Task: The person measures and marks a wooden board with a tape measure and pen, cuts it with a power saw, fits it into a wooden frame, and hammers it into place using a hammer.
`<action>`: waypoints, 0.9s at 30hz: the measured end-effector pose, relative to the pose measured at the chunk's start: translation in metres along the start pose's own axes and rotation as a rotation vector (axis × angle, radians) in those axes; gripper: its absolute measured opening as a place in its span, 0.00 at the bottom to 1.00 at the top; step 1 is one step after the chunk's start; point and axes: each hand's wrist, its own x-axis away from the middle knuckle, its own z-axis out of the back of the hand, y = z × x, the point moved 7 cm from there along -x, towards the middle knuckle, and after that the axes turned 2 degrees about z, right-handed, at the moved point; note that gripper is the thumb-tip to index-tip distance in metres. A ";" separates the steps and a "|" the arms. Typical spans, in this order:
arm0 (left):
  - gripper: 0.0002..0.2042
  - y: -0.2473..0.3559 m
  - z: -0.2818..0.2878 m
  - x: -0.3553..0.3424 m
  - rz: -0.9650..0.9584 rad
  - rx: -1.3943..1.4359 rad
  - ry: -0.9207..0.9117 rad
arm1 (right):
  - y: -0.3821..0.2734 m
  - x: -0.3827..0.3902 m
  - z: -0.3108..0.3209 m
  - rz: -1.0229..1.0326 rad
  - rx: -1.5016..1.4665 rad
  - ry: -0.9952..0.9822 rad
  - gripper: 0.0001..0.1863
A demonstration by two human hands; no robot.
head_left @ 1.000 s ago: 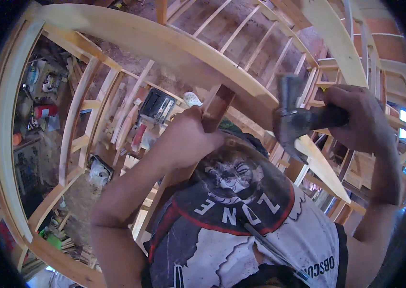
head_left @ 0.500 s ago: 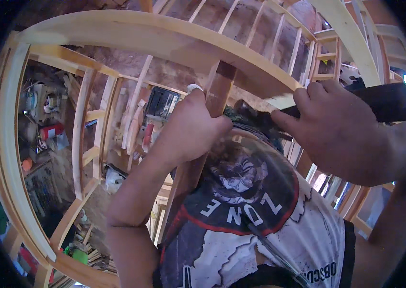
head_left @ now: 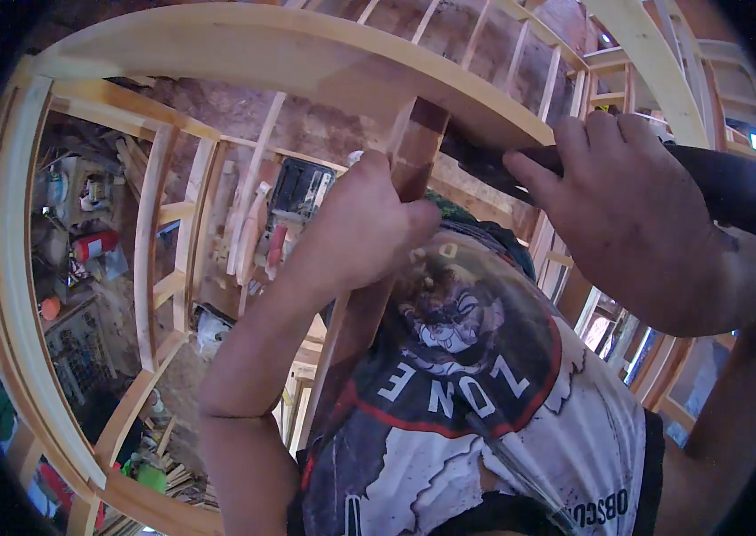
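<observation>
My left hand (head_left: 362,225) is wrapped round a reddish-brown wooden post (head_left: 417,150) at the middle, its thumb lying across the near face. The post's far end meets the side of a long pale wooden beam (head_left: 306,71), and its lower part runs down beside my shirt. At the right, my right hand (head_left: 632,228) is closed round the black handle of a hammer (head_left: 739,189). The butt of the handle sticks out to the right past my wrist. The hammer's dark head end lies left of my fingers, near the post and under the beam; its shape is unclear.
Pale timber framing (head_left: 16,268) curves along the left, with ladder-like studs (head_left: 156,250) inside it. Below are a black tool case (head_left: 302,189), a red cylinder (head_left: 96,245), a white bag (head_left: 213,330) and wood scraps (head_left: 186,482). Another beam (head_left: 650,67) crosses the upper right.
The hammer's head end has swung up closer to the beam, and the handle's butt has tipped down. My right hand has risen slightly. My left hand keeps hold of the post.
</observation>
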 end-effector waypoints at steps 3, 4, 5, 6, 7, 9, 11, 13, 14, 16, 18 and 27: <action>0.20 -0.010 0.001 0.003 0.423 0.412 -0.054 | -0.005 0.002 -0.004 -0.023 -0.009 0.028 0.24; 0.20 -0.014 -0.005 0.004 0.421 0.409 -0.057 | -0.007 0.004 -0.008 -0.015 -0.025 -0.007 0.24; 0.19 -0.014 -0.011 0.006 0.279 0.310 -0.032 | -0.013 0.003 -0.013 -0.002 -0.041 -0.032 0.23; 0.18 -0.010 -0.014 0.008 0.137 0.210 -0.008 | -0.018 0.001 -0.016 0.000 -0.043 -0.024 0.23; 0.18 -0.014 -0.020 0.010 0.143 0.205 -0.006 | -0.022 -0.003 -0.019 -0.018 -0.031 -0.035 0.24; 0.18 -0.026 -0.020 0.008 0.407 0.359 -0.015 | -0.014 -0.001 -0.017 -0.042 -0.018 -0.059 0.24; 0.18 -0.024 -0.014 0.003 0.348 0.315 -0.045 | -0.007 0.002 -0.002 -0.001 -0.029 0.109 0.24; 0.18 -0.019 -0.005 -0.002 0.293 0.270 -0.073 | 0.004 0.005 0.006 0.012 -0.052 0.072 0.24; 0.17 -0.019 -0.005 -0.003 0.292 0.280 -0.092 | 0.004 0.006 0.005 0.017 -0.075 0.033 0.24; 0.17 -0.015 -0.004 -0.003 0.286 0.288 -0.113 | 0.003 0.004 0.004 -0.001 -0.080 0.011 0.23; 0.15 -0.020 0.001 0.002 0.443 0.428 -0.027 | 0.002 0.001 0.004 -0.012 -0.087 -0.001 0.23; 0.21 0.000 -0.001 0.003 -0.134 -0.108 -0.035 | 0.004 0.002 0.006 -0.034 -0.020 -0.045 0.23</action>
